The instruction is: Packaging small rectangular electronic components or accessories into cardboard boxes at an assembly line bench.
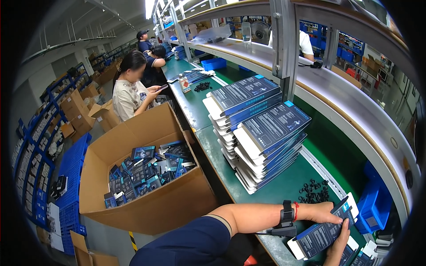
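A dark blue printed carton [320, 237] with white end flaps is tilted between my hands over the green bench, at the lower right. My left hand [320, 213] is closed on its far left edge, thumb across the printed face; the other fingers are mostly hidden. On the right edge my right hand [340, 243] is closed too, its thumb on the face. Small black plastic parts [314, 191] lie in a loose heap just beyond my left hand. Under and beside my right hand are more cartons [364, 256] with white flaps.
Two tall stacks of flat cartons [273, 126] stand on the bench [208, 137]. A blue bin [374, 206] is at the right. To the left, a big cardboard box [146, 217] holds many small boxes. A seated person [131, 88] holds a phone. A metal post [282, 48] carries the shelf.
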A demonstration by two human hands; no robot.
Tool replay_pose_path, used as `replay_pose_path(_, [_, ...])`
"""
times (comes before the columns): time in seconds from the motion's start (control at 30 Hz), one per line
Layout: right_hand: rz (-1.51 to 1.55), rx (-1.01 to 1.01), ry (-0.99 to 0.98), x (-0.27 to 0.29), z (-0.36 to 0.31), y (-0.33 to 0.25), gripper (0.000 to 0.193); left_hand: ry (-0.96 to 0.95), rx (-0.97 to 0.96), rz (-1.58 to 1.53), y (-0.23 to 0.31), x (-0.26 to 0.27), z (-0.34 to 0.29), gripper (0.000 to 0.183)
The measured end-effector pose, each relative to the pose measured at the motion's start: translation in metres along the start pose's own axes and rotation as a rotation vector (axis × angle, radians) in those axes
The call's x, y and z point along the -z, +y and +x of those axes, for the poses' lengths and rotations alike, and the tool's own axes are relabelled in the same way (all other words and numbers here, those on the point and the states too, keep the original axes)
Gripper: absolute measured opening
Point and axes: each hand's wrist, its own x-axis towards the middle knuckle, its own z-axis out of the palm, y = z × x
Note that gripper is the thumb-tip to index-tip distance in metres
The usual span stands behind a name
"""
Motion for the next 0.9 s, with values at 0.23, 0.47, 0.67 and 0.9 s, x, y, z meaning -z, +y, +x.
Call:
replay_pose_path(0.23, [-0.012,-0.014,-0.007,0.002,0.002,0.002,0.054,0.000,-0.012,-0.005,0.000,0.000,-0.002,0.045])
replay_pose_path(0.47, [-0.025,-0.001,-0.037,0.006,-0.007,-0.006,0.059,-0.002,0.030,0.160,-0.002,-0.001,0.007,0.046])
replay_pose_path(0.67, [-0.074,-0.016,-0.065,-0.019,-0.015,-0.010,0.052,-0.010,0.070,0.058,-0.005,0.008,-0.004,0.044])
replay_pose_path(0.9, [-0.009,-0.045,-0.109,-0.011,-0.013,-0.012,0.051,-0.001,0.114,0.161,0.007,0.006,-0.006,0.047])
